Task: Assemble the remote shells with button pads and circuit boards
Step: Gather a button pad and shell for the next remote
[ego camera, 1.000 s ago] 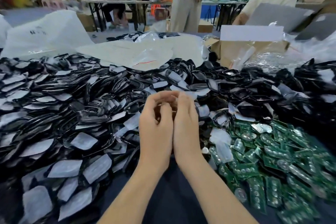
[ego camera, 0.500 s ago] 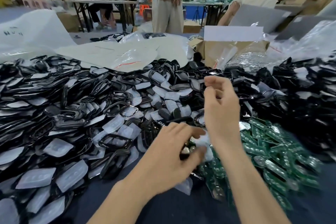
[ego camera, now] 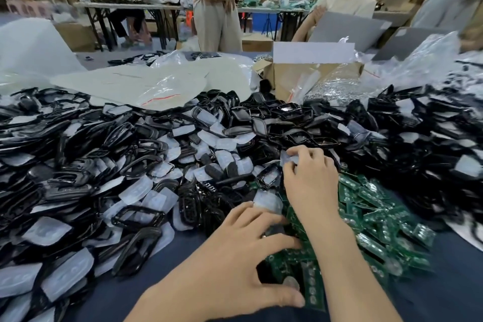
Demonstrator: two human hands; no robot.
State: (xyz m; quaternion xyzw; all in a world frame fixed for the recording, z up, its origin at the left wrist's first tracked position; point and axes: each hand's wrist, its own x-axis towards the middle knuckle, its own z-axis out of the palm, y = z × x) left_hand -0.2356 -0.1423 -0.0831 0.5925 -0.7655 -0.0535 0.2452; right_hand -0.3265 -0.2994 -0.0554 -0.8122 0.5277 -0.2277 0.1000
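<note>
The head camera is looking forward and down over the near tabletop (ego camera: 117, 293), close above the left hand (ego camera: 235, 256) and right hand (ego camera: 311, 180).

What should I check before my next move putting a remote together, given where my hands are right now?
1. Button pad in right hand grip: ok, the fingertips pinch a translucent one.
2. Board in left hand: not ok, its fingers are spread over the green circuit boards, none gripped.
3. Shell in hand: not ok, neither hand holds one.
4. Black shells close by: ok, they are piled just left of the left hand.
5. Which way the pinched pad faces: cannot tell, the fingers hide most of it.
</note>
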